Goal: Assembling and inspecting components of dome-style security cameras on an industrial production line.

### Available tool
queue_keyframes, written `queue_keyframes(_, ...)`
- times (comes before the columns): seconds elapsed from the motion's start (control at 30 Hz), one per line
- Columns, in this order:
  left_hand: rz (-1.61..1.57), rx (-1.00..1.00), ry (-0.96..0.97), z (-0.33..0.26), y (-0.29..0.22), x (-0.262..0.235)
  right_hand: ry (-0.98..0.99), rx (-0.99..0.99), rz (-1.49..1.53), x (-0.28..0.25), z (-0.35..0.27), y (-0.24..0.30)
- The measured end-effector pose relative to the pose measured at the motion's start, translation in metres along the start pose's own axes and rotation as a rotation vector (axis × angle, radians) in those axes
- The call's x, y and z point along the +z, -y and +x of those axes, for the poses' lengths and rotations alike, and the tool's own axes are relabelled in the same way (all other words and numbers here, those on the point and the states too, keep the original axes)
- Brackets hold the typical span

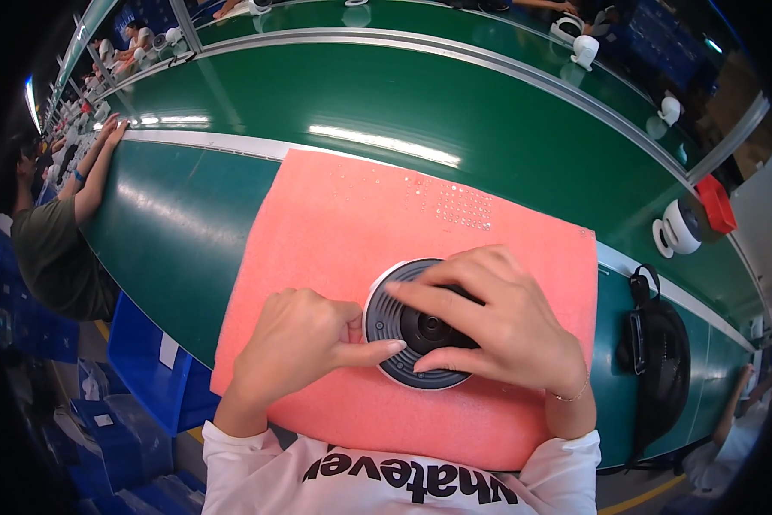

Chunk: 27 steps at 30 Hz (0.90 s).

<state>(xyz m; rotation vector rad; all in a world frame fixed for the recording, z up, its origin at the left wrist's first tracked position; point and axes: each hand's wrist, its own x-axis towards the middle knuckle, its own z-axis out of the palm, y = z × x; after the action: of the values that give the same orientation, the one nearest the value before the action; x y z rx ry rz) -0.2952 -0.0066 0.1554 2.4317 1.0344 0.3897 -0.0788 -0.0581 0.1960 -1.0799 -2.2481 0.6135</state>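
Round white-edged disc (430, 325), dark-centred, ridged grey side up, on pink mat (317, 225).

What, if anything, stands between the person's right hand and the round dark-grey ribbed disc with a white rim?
Nothing visible: the right hand lies over the disc, apparently touching it; the left hand is at its left edge, not between them.

A person's left hand (304, 335) holds the edge of a round black-and-gray disc (422, 330), right hand (506, 313) spread over it, on a pink mat (317, 232) covering a green bench (188, 206).
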Motion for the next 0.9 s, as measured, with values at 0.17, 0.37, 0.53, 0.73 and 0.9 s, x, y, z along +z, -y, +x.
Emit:
queue_keyframes(0.17,0.008,-0.009,0.018,-0.001,-0.005,-0.003,0.121,-0.032,-0.107,-0.006,-0.003,-0.006)
queue_keyframes(0.37,0.047,0.01,0.021,0.0,-0.005,-0.002,0.144,-0.156,0.04,0.009,-0.005,-0.016)
queue_keyframes(0.53,0.06,-0.038,0.042,0.0,-0.006,-0.003,0.07,-0.054,0.139,0.015,0.001,-0.008)
queue_keyframes(0.73,-0.257,-0.238,0.272,0.005,0.001,0.013,-0.066,0.547,0.073,0.013,-0.003,-0.044)
queue_keyframes(0.9,-1.08,-0.42,0.344,-0.009,0.008,0.041,0.034,0.586,0.35,0.01,-0.006,-0.043)
